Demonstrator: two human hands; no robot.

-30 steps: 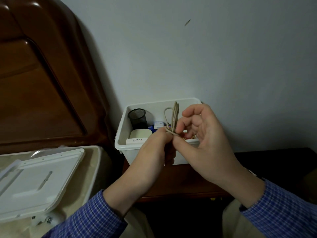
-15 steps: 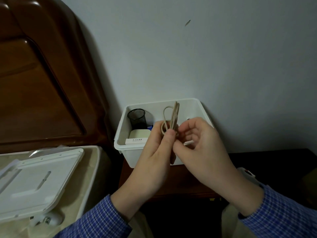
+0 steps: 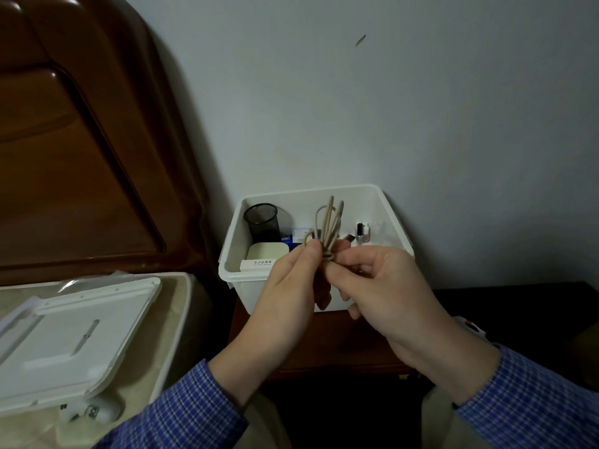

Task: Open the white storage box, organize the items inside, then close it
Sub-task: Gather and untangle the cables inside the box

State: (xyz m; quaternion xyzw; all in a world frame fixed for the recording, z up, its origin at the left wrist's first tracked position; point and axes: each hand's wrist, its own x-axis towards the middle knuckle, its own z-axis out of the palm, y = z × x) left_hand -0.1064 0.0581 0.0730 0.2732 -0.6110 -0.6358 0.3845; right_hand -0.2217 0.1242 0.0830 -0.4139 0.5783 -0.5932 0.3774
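The open white plastic storage box (image 3: 246,288) sits on a dark wooden table (image 3: 327,351) against the wall, its flat white lid (image 3: 68,338) lying off to the left on a cream surface. Above the box's front edge, the left hand (image 3: 288,296) pinches a looped bundle of beige cord (image 3: 329,226) between thumb and fingers, while the right hand (image 3: 382,286) curls its fingers round the bundle's knotted base. Inside the box stand a black mesh pen cup (image 3: 262,222), a pale rounded case (image 3: 267,251) and a small glass bottle (image 3: 363,233)
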